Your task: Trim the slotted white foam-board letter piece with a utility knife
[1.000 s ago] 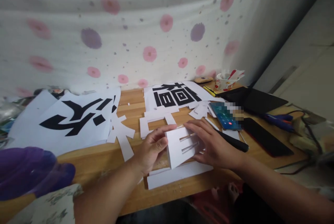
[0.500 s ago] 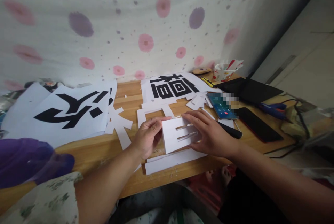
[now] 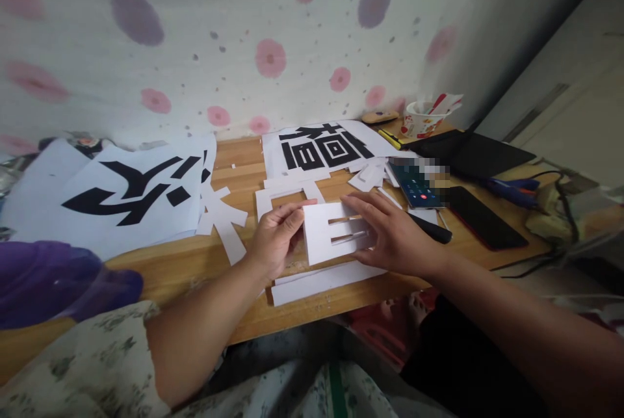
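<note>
Got a white paper cut-out [image 3: 324,239] with two slots lying mid-table, near the front edge, just above a long white strip [image 3: 322,281]. Pinching its left edge with the left hand [image 3: 275,236], fingers closed narrow on the paper. Covering its right side with the right hand [image 3: 390,236], fingers laid out flat, thumb hidden, so can't tell whether gripping or only pressing. Also spotted on the wooden table [image 3: 160,272]: a lit phone [image 3: 416,184] and a black pen-like tool [image 3: 429,231] just right of that hand, big printed sheets [image 3: 131,194] off left
</note>
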A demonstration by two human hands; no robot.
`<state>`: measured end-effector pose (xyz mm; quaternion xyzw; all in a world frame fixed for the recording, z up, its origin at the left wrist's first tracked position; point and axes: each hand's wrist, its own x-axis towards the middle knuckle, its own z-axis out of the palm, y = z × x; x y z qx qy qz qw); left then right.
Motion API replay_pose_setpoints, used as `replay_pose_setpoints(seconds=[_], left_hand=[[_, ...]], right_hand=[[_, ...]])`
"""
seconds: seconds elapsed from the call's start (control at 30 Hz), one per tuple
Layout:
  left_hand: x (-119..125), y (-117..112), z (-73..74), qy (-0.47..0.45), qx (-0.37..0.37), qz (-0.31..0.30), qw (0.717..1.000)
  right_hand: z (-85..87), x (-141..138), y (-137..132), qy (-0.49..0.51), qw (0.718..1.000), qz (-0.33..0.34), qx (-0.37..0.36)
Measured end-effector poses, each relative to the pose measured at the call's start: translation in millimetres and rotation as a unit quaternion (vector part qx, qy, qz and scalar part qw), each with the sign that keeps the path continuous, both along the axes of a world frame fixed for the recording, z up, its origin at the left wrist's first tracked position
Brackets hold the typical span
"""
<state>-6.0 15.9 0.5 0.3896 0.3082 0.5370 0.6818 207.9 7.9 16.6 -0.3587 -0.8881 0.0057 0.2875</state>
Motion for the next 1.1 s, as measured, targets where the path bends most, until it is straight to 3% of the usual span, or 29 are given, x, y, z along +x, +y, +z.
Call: replay_pose_setpoints(seconds=[0.23, 0.5, 0.87, 1.1], left_hand=[[-2.2, -6.1, 8.5, -0.025, 0.010, -0.094, 0.995], [-4.3, -5.0, 5.8, -0.039, 0.004, -0.125, 0.991], [-5.4, -1.4, 1.2, -0.046, -0.005, -0.122, 0.991], [-4.7, -3.7, 0.0, 0.006, -0.006, -0.126, 0.992]], right_hand=[[-2.9, 3.0, 2.2, 0.048, 0.994, 0.006, -0.096], [-4.8, 2.6, 1.9, 0.058, 0.992, 0.018, -0.106], [-3.6, 4.3, 2.8, 0.026, 0.999, -0.001, -0.042], [4.1, 0.2, -3.6, -0.032, 0.997, -0.067, 0.030]])
